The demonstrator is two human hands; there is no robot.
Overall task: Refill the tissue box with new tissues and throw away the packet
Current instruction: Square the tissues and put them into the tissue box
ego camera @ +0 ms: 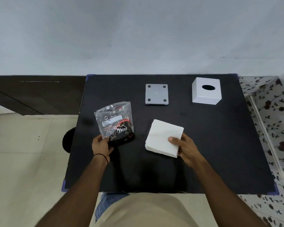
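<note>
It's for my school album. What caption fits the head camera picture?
Left hand holds the packet, right hand holds the tissues; box and base sit farther back on the table.

The matt black square table top (203, 145) has blue-violet corner guards (88, 77). The white cube tissue box (205, 94) has a black oval opening. The flat grey square base plate (156, 94) shows four dark round dots, one near each corner. The square stack of paper tissues (162, 138) is plain white throughout. The clear plastic packet (115, 122) is printed black with red and white scrollwork and carries a white label. The thin wrist band (103, 157) is black. The white cloth (272, 112) at right is patterned — dark red flowers, black leaves.
</note>
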